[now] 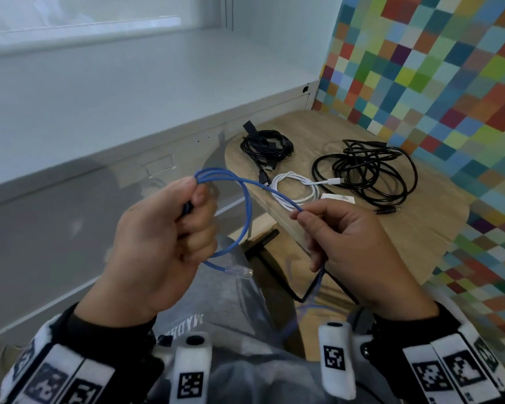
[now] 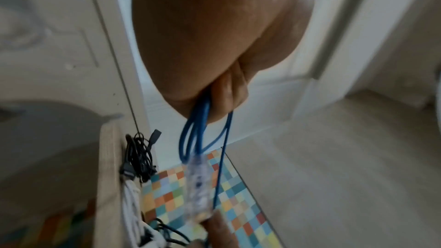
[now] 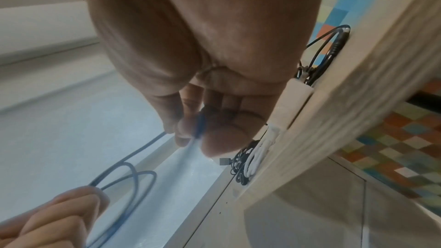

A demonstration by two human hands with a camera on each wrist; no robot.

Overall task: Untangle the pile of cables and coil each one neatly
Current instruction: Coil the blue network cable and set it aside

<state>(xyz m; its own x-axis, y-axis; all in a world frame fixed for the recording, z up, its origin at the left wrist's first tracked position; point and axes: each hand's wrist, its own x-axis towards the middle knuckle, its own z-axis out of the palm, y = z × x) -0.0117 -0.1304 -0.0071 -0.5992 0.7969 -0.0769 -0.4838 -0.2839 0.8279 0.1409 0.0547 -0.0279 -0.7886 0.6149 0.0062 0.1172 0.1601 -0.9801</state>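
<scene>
Both hands hold the blue cable (image 1: 247, 199) mid-frame: left hand (image 1: 158, 243) fisted around its loops, right hand (image 1: 353, 243) pinching a strand, plug (image 1: 239, 272) dangling between them.

One blue cable (image 1: 247, 199), one white cable (image 1: 296, 188), two black cable bundles (image 1: 267, 145) (image 1: 368, 173).
</scene>
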